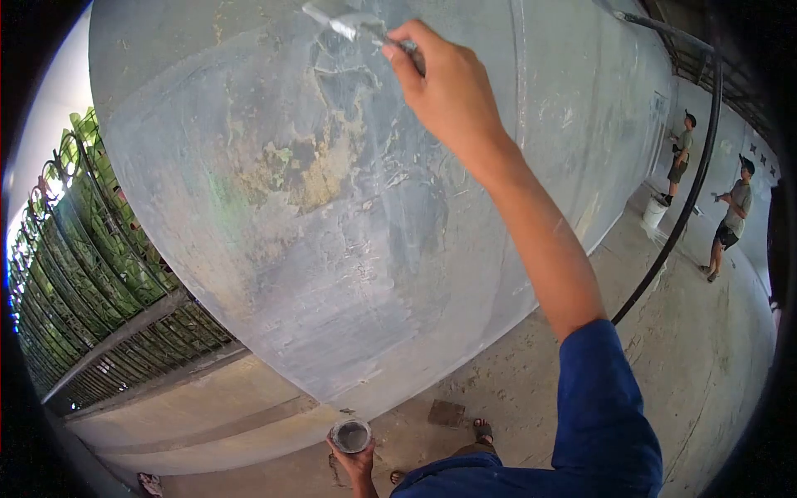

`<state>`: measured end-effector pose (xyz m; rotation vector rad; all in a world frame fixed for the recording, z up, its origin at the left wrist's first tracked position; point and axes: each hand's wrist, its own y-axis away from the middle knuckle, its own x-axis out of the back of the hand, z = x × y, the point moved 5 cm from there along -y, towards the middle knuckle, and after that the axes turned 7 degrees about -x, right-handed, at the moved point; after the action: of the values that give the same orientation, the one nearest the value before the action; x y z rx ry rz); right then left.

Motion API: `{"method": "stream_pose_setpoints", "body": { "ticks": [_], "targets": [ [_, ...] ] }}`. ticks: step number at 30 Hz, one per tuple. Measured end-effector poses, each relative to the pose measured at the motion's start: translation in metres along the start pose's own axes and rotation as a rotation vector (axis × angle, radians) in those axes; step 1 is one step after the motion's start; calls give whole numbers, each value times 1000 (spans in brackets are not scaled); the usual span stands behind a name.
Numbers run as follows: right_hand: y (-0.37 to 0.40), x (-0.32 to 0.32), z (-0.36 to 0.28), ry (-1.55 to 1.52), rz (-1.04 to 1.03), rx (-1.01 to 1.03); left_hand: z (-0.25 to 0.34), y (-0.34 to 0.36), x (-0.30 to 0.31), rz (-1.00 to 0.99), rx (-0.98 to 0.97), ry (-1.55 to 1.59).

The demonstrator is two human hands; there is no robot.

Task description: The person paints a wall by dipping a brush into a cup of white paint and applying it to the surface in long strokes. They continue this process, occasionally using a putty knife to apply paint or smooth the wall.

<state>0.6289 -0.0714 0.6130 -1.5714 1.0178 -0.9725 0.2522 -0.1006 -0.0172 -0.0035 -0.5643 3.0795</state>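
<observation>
My right hand (448,75) is raised at the top of the view, fingers closed around the handle of a paintbrush (342,23). Its broad head lies against or close to the grey wall (274,282); actual contact I cannot make out. Below the brush the wall has patches of peeling, yellowish and greenish old coating, with smoother grey streaks around them. Low in the view, my left hand (357,465) grips a small round tub (351,436) from below and the sides. Grey paint-like material sits inside the tub.
A metal fence (91,282) with greenery behind stands at left above a low wall. A black pole or hose (693,191) crosses the right side. Two people (735,207) stand farther off near a white bucket (655,212). A brown square piece (447,412) lies on the floor.
</observation>
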Motion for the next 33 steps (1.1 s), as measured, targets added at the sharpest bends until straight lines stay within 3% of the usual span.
{"method": "stream_pose_setpoints", "body": {
  "ticks": [2,4,5,7,8,9,12,14,17,19,21,24,28,29,31,33],
  "targets": [
    [21,-18,8,150,-95,-22,5,3,-3,70,130,189],
    [61,-40,19,205,-479,-202,-11,11,10,42,56,119],
    [78,-39,13,261,-538,-181,-15,8,11,10,-25,55],
    [87,-33,2,318,-591,-135,-2,10,9,31,4,63],
    [92,-34,-1,320,-795,-152,3,12,7,37,46,61],
    [99,-35,-1,321,-1000,-178,-5,12,14,22,-59,-80],
    [71,-41,4,297,-984,-117,-14,13,9,16,85,57],
    [26,-38,19,187,-756,-50,-18,14,3,54,75,121],
    [-46,-18,38,143,-431,-121,-2,12,-3,67,57,217],
    [-65,-2,34,172,-312,-162,1,11,-3,33,47,251],
    [-73,16,32,124,-18,-225,-1,9,-1,13,50,155],
    [-53,0,23,136,-63,-151,19,13,-3,47,17,177],
    [22,-38,7,180,-472,-116,-12,18,6,64,37,215],
    [29,-31,-2,181,-474,-116,-30,20,10,42,61,231],
    [39,-24,-20,106,-730,-145,-37,20,13,21,80,244],
    [30,-27,-18,16,-797,-108,-22,18,13,10,34,111]
  ]
}}
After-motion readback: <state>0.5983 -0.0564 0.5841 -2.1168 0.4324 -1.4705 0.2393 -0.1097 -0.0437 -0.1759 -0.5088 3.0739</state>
